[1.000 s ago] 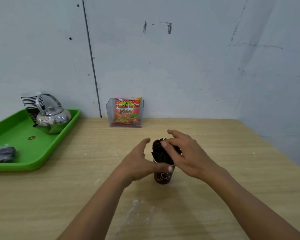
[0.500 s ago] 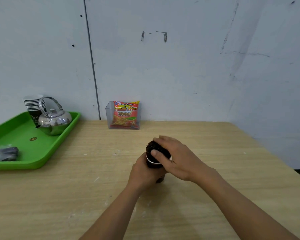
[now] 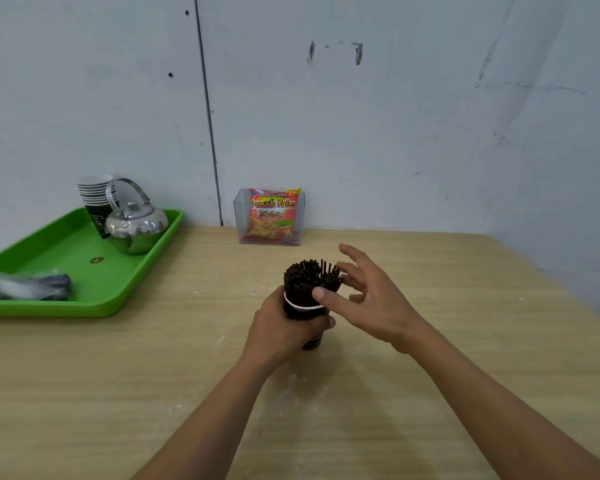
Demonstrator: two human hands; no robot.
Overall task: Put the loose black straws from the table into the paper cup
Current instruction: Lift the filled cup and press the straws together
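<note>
One table (image 3: 118, 393), pale wood, set into a grey wall corner. One green tray (image 3: 84, 308) at its far left. Two bare hands, forearms entering from the lower edge. Left hand (image 3: 281, 330) wrapped round the cup (image 3: 300, 310) from the near left, thumb across the near side, gripping it upright near mid-table. Right hand (image 3: 371, 303) just right of the cup, fingers (image 3: 357, 258) spread wide and loosely bent, holding nothing; thumb tip against the side of the straws (image 3: 309, 277) just above the rim, fingertips next to the straw tops, contact there unclear through blur. One steel kettle (image 3: 137, 226) on the tray's far end, handle up, spout leftward. One clear holder (image 3: 239, 216) at the wall behind the cup, one red-and-yellow snack bag (image 3: 272, 216) upright inside. One stack (image 3: 96, 195) of nested paper cups behind the kettle, count unclear. One grey plastic-wrapped bundle (image 3: 25, 287) on the tray's near left. One cup in hand: dark, white rim, base on the table. Straws: black, thin, too many to count, packed upright, filling the cup, tops uneven and well above the rim. One small dark disc (image 3: 96, 260) on the tray floor.
</note>
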